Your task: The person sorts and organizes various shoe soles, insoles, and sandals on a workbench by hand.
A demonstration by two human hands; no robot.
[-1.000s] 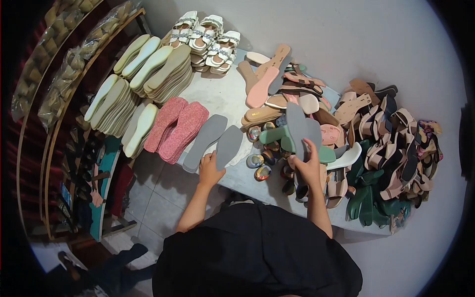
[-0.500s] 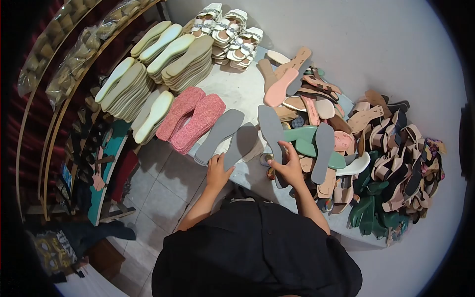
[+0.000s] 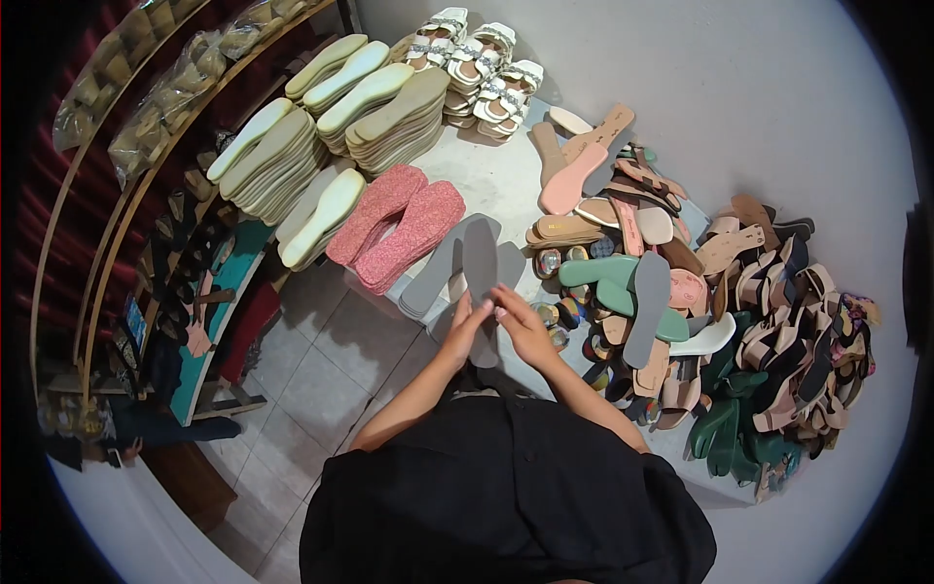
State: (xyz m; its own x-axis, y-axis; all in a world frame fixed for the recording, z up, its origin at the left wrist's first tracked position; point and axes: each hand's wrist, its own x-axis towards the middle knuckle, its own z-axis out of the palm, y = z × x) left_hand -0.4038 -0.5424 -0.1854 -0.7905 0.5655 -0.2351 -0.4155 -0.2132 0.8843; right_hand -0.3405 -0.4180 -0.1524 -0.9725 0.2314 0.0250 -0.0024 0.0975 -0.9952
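Note:
Between my hands a grey insole (image 3: pixel 480 255) stands lengthwise over the table's front edge. My left hand (image 3: pixel 465 331) is closed on its left side, the thumb against it. From the right, my right hand (image 3: pixel 522 329) holds the same insole, fingertips at its edge. Behind it lie more grey insoles (image 3: pixel 438 277), partly hidden by the held one. A stack of pink speckled insoles (image 3: pixel 413 229) sits just left of them.
Cream insole stacks (image 3: pixel 389 127) and white sandals (image 3: pixel 506 97) stand at the back of the table (image 3: pixel 491 170). On the right are green soles (image 3: pixel 598 271), a grey insole (image 3: pixel 647 311) and a large sandal pile (image 3: pixel 778 321). Shelves (image 3: pixel 165 146) line the left.
My right hand has moved left with a grey insole, bringing it to my left hand, which has come up off the insoles and onto it. The view has shifted slightly.

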